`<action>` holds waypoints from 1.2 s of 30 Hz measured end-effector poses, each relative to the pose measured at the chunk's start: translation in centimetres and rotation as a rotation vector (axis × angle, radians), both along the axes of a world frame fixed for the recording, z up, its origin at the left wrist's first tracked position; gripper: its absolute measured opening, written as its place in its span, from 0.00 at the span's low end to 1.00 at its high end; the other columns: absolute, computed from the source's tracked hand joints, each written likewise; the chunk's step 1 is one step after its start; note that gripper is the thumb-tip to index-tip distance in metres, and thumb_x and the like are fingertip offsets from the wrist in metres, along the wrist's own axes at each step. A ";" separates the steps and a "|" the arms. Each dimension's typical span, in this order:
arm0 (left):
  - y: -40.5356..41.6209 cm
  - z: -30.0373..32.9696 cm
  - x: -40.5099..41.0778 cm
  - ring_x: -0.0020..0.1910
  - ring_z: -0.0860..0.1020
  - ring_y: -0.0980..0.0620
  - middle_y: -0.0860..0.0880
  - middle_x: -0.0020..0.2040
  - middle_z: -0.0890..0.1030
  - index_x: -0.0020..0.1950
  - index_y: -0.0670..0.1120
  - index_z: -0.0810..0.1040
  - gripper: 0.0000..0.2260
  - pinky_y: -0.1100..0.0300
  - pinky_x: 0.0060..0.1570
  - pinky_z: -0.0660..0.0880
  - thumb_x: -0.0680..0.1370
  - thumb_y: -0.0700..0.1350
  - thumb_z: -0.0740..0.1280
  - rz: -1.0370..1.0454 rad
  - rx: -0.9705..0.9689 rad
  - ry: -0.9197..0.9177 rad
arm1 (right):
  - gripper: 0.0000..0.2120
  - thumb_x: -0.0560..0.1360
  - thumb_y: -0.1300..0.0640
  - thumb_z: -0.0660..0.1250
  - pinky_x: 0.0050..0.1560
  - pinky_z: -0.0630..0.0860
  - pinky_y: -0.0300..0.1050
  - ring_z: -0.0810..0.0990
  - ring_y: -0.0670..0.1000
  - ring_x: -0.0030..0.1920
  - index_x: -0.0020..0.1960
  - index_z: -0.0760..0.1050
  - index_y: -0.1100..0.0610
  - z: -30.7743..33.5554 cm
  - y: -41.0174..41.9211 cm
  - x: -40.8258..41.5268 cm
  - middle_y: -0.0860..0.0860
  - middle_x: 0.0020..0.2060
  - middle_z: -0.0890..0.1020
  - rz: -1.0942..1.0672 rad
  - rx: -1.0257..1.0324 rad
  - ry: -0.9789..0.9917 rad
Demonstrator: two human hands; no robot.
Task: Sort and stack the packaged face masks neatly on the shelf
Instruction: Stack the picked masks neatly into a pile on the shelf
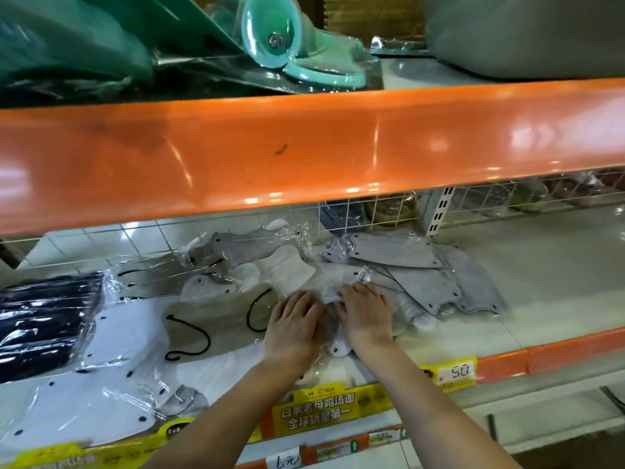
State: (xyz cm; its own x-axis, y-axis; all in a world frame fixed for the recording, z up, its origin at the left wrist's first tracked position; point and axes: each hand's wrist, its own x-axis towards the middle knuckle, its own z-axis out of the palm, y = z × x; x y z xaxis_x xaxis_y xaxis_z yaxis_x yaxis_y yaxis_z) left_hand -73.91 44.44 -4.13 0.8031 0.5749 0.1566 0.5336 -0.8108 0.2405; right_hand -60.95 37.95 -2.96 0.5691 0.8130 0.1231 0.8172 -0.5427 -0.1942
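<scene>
Orange steel formed the broad front beam (pixel 304 147) of an upper shelf, running across the whole view and tilting slightly up to the right. Below it, a pale shelf (pixel 548 265) held a loose spread of face masks sealed in clear plastic. Both of the person's bare forearms reached in from the bottom edge. The left hand (pixel 294 324) and right hand (pixel 363 313) lay side by side, palms down, fingers spread a little and pressing flat on a white packaged mask (pixel 333 292) at the middle of the shelf. Neither hand pinched or lifted it; whether any fingertip curled under the wrapper could not be told. That mask's long axis ran roughly front to back, one rounded end (pixel 338 348) pointing toward the person between the wrists.

Just right of the hands, a fan of grey masks (pixel 422 282) overlapped, their long axes slanting from upper left to lower right. Left of the hands lay a beige mask with black ear loops (pixel 216 319), its length running left to right. Farther left sat a dark navy pack (pixel 47 319), and white masks (pixel 111 394) covered the near left corner. A wire grid (pixel 372 211) backed the shelf. Yellow price labels (pixel 318 411) lined its front edge.
</scene>
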 end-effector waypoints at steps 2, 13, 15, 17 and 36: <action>0.0 -0.2 0.0 0.64 0.75 0.46 0.48 0.62 0.79 0.57 0.51 0.80 0.20 0.49 0.63 0.69 0.74 0.52 0.53 -0.026 0.008 0.007 | 0.12 0.81 0.51 0.57 0.61 0.65 0.46 0.67 0.52 0.65 0.61 0.73 0.52 0.3 0.0 0.1 0.50 0.59 0.75 0.013 0.021 -0.006; 0.0 -0.9 0.2 0.70 0.69 0.49 0.49 0.69 0.73 0.66 0.50 0.76 0.25 0.54 0.67 0.57 0.78 0.58 0.49 -0.005 0.034 0.004 | 0.09 0.75 0.50 0.59 0.46 0.72 0.49 0.73 0.54 0.46 0.45 0.73 0.55 -0.7 -0.9 -0.9 0.52 0.43 0.75 0.112 0.487 -0.078; 0.3 -0.8 0.1 0.67 0.73 0.50 0.49 0.67 0.75 0.65 0.48 0.76 0.24 0.57 0.66 0.59 0.76 0.57 0.52 -0.019 0.006 -0.103 | 0.12 0.76 0.51 0.56 0.52 0.71 0.49 0.72 0.54 0.50 0.51 0.72 0.57 -0.4 -1.2 -0.5 0.53 0.48 0.75 0.060 0.664 0.054; 0.3 0.1 -0.1 0.64 0.74 0.52 0.51 0.65 0.76 0.65 0.49 0.75 0.19 0.61 0.65 0.61 0.78 0.52 0.55 -0.010 -0.123 -0.256 | 0.16 0.78 0.50 0.55 0.55 0.71 0.48 0.72 0.52 0.55 0.58 0.72 0.60 -0.1 -1.6 -0.2 0.52 0.53 0.74 0.019 0.831 0.244; -0.8 6.6 -0.4 0.42 0.83 0.53 0.49 0.44 0.85 0.66 0.54 0.68 0.21 0.61 0.40 0.79 0.79 0.32 0.61 0.230 -1.122 -1.051 | 0.10 0.78 0.62 0.64 0.33 0.68 0.43 0.74 0.48 0.32 0.39 0.73 0.60 3.7 -2.6 -1.4 0.55 0.32 0.77 -0.048 0.855 0.913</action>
